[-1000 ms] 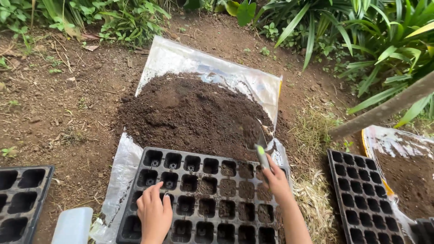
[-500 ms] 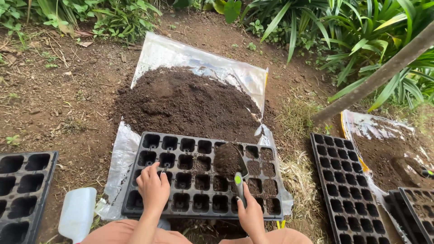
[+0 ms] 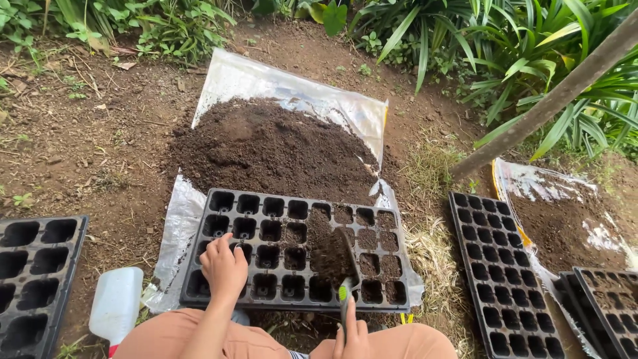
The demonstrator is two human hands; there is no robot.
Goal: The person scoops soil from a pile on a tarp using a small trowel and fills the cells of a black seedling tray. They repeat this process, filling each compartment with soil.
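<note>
A black seedling tray point(image 3: 266, 203) with many cells lies on a clear plastic sheet point(image 3: 232, 73) in front of me. My left hand point(image 3: 224, 269) rests on the tray's near left cells, fingers curled over the cell walls. My right hand point(image 3: 352, 336) grips the green handle of a small trowel point(image 3: 337, 256), whose blade, loaded with dark soil, sits over the tray's middle cells. Some cells on the right side hold soil; those on the left look bare. A big heap of dark soil point(image 3: 266, 149) lies on the sheet behind the tray.
Another black tray point(image 3: 36, 266) lies at the left, one more point(image 3: 505, 272) at the right beside a second sheet with soil point(image 3: 565, 219). A white plastic bottle point(image 3: 116, 302) lies near my left knee. A slanted pole point(image 3: 551, 100) and leafy plants border the far side.
My right hand has drawn the soil-loaded trowel from the heap's edge back over the tray's middle cells. My left hand stays on the tray's near left part.
</note>
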